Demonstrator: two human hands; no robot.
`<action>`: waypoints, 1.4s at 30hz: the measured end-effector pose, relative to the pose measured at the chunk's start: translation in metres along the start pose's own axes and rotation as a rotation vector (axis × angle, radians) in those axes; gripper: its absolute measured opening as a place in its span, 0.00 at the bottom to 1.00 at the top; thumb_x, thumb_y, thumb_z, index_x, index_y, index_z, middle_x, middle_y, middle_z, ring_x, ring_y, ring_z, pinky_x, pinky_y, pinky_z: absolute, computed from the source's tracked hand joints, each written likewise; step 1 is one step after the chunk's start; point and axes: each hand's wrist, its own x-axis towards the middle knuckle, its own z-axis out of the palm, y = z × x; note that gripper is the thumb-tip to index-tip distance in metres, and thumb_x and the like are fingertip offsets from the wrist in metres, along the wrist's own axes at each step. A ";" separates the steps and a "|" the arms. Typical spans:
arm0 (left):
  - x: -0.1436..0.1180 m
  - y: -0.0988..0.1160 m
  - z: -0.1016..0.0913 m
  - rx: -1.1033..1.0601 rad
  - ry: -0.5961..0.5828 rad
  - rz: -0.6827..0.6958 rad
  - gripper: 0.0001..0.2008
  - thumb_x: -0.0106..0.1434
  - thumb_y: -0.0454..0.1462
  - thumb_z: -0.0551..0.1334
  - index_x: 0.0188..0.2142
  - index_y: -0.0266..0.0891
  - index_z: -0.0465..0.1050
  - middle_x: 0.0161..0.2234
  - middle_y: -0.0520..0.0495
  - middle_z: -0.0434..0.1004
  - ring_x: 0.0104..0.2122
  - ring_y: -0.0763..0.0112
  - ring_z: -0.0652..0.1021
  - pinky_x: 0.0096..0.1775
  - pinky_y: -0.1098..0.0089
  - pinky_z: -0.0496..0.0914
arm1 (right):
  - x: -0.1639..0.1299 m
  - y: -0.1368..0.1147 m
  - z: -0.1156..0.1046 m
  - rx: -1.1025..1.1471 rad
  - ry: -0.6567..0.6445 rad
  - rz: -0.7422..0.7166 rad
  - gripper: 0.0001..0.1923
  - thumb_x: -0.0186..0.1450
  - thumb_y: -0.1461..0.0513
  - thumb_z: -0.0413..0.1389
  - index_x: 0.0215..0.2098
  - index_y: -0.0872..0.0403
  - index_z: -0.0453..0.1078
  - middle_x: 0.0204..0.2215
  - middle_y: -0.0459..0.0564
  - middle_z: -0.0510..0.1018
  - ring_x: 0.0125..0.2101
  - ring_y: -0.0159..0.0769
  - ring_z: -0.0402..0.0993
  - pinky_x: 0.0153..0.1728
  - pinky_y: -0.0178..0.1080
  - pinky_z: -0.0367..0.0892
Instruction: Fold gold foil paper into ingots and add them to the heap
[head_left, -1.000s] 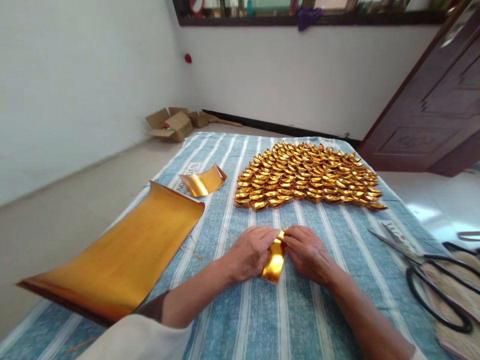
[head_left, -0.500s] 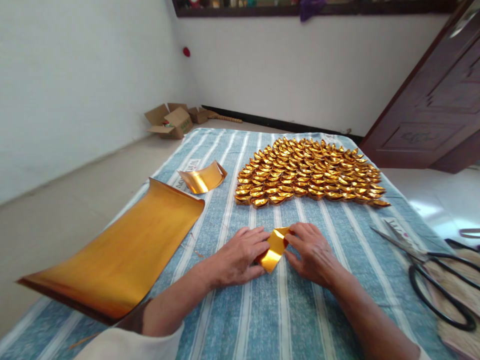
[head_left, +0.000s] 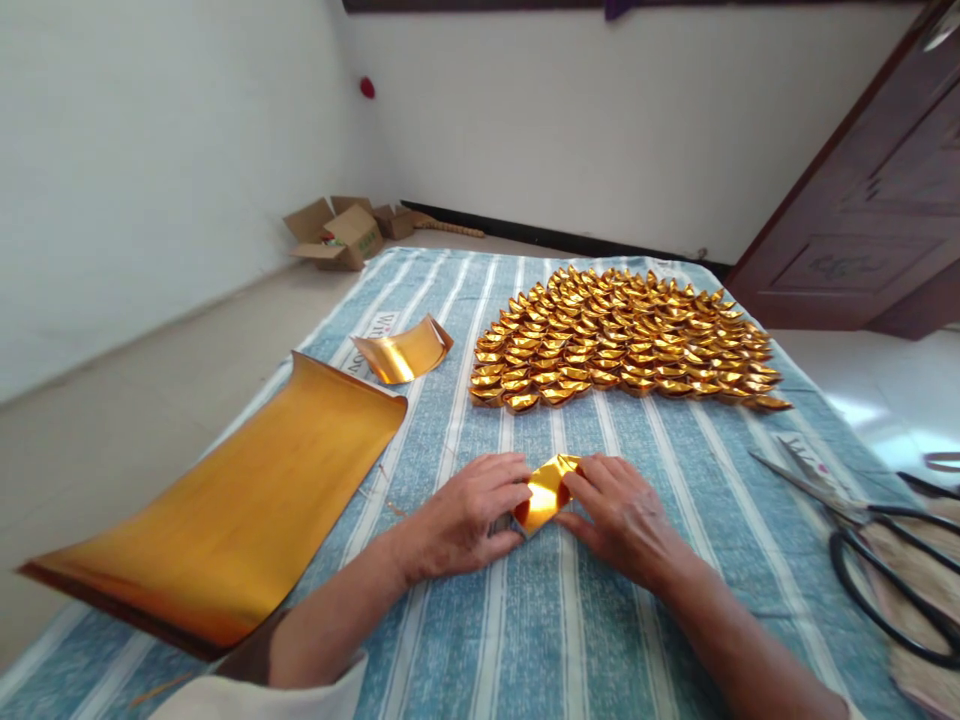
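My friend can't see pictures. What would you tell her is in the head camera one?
Two hands, left hand and right hand, press a small piece of gold foil paper on a blue striped cloth. Beyond lie rows of folded gold paper ingots; a big gold sheet curls at left, black scissors at right.

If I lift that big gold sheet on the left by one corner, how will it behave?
The big gold sheet is probably floppy: its ends already curl up off the striped cloth. It looks thin and light, so it may slide easily. Its glossy face likely creases readily.
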 end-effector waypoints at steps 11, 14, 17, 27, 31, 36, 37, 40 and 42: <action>-0.001 -0.011 0.013 -0.055 0.074 -0.009 0.08 0.62 0.28 0.56 0.35 0.36 0.73 0.41 0.42 0.76 0.47 0.63 0.74 0.53 0.56 0.66 | 0.001 -0.016 0.006 -0.175 0.055 0.016 0.08 0.68 0.60 0.52 0.34 0.54 0.70 0.36 0.58 0.74 0.39 0.47 0.69 0.36 0.46 0.67; -0.001 -0.013 0.016 -0.050 0.108 -0.090 0.08 0.63 0.30 0.56 0.35 0.37 0.75 0.46 0.40 0.75 0.54 0.58 0.69 0.55 0.51 0.65 | 0.001 -0.018 0.007 -0.200 0.068 0.028 0.08 0.68 0.60 0.52 0.32 0.55 0.70 0.35 0.59 0.74 0.39 0.48 0.69 0.36 0.47 0.67; 0.000 -0.016 0.021 -0.018 0.136 -0.186 0.08 0.63 0.31 0.56 0.31 0.36 0.74 0.53 0.38 0.71 0.59 0.53 0.63 0.57 0.47 0.61 | 0.000 -0.019 0.009 -0.226 0.069 0.032 0.07 0.67 0.61 0.53 0.33 0.54 0.70 0.35 0.59 0.74 0.40 0.48 0.69 0.37 0.47 0.68; 0.003 -0.020 0.030 0.008 0.218 -0.291 0.04 0.62 0.32 0.59 0.30 0.37 0.69 0.55 0.37 0.68 0.60 0.52 0.62 0.58 0.45 0.60 | -0.002 -0.020 0.010 -0.197 -0.011 0.067 0.10 0.67 0.65 0.52 0.45 0.54 0.71 0.38 0.59 0.73 0.43 0.49 0.69 0.40 0.49 0.68; 0.002 -0.017 0.026 -0.076 0.200 -0.328 0.05 0.62 0.31 0.59 0.29 0.38 0.69 0.57 0.40 0.68 0.62 0.53 0.59 0.58 0.44 0.59 | -0.003 -0.019 0.012 -0.186 0.031 0.060 0.08 0.67 0.65 0.53 0.43 0.54 0.71 0.38 0.59 0.73 0.44 0.51 0.69 0.40 0.49 0.69; 0.000 -0.017 0.019 -0.203 0.134 -0.314 0.05 0.62 0.31 0.58 0.30 0.38 0.71 0.58 0.41 0.66 0.63 0.56 0.59 0.60 0.45 0.56 | -0.005 -0.019 0.013 -0.178 0.037 0.072 0.03 0.64 0.66 0.56 0.36 0.55 0.71 0.38 0.59 0.73 0.45 0.52 0.69 0.42 0.50 0.69; -0.001 -0.017 0.019 -0.215 0.124 -0.317 0.05 0.62 0.31 0.58 0.31 0.38 0.71 0.58 0.41 0.66 0.63 0.56 0.58 0.60 0.45 0.55 | -0.005 -0.020 0.012 -0.178 0.030 0.073 0.03 0.64 0.66 0.56 0.35 0.55 0.71 0.38 0.59 0.73 0.44 0.52 0.69 0.42 0.49 0.69; -0.001 -0.019 0.017 -0.230 0.096 -0.333 0.05 0.63 0.31 0.59 0.31 0.37 0.72 0.59 0.41 0.65 0.64 0.56 0.56 0.60 0.45 0.53 | -0.005 -0.022 0.011 -0.191 0.013 0.076 0.04 0.64 0.67 0.55 0.34 0.54 0.71 0.37 0.59 0.73 0.45 0.53 0.68 0.42 0.50 0.69; -0.001 -0.019 0.017 -0.236 0.081 -0.332 0.05 0.63 0.31 0.59 0.31 0.37 0.73 0.60 0.41 0.64 0.64 0.55 0.55 0.60 0.45 0.53 | -0.005 -0.024 0.011 -0.206 0.004 0.085 0.04 0.64 0.68 0.55 0.34 0.54 0.71 0.38 0.59 0.73 0.46 0.53 0.68 0.43 0.50 0.69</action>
